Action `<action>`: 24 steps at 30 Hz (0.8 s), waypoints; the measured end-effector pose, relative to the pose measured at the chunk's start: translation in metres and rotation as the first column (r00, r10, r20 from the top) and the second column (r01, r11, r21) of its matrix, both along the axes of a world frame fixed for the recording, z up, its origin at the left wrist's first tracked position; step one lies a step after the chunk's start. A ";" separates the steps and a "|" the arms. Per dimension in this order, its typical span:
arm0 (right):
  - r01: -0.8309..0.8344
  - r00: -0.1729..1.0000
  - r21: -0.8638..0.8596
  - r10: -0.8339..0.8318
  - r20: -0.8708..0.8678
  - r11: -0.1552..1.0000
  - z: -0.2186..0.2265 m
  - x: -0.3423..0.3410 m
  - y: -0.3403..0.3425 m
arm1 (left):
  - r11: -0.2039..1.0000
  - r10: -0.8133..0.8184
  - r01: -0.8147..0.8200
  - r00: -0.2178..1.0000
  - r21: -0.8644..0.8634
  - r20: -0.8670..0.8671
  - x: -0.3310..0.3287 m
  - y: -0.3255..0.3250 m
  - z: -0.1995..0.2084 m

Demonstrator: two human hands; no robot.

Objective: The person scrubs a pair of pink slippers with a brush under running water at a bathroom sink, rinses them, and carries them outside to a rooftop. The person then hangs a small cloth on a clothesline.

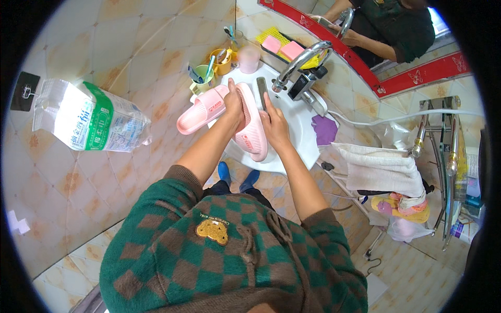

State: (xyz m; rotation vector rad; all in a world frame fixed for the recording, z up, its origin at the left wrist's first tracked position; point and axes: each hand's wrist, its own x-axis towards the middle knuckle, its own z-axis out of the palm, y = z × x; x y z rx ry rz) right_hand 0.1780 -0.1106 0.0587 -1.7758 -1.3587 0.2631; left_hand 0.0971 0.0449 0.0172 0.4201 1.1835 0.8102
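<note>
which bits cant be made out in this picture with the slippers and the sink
All in the head view:
Grey tool: underside turned away, lower end covered by the right hand.
Left hand: most fingers hidden by the pink slippers.
Sink: partly hidden behind slippers and hands.
Pink cup: blurred.
Mirror: cut off by the upper edge.

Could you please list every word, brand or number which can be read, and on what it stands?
I don't copy wording; print stands here:
Hanging plastic package: large characters readable, fine print too small.
Pink slippers: red strap lettering, too small.
Checked sweater: lettering above bear patch, too small to read surely.
Purple-and-white container: blurred markings.
</note>
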 end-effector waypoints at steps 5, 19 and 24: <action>-0.054 0.975 -0.303 0.116 0.188 0.952 0.033 -0.006 -0.048 | 0.994 0.104 -0.104 0.995 0.018 0.003 0.009 0.006 0.007; 0.102 0.935 -0.542 0.106 0.339 0.834 0.044 0.004 -0.056 | 0.996 -0.017 0.019 1.000 -0.090 0.024 0.035 -0.026 -0.036; 0.156 0.912 -0.336 -0.005 0.409 0.929 0.035 0.015 -0.039 | 0.992 -0.071 0.070 0.997 -0.102 -0.004 0.051 -0.051 -0.025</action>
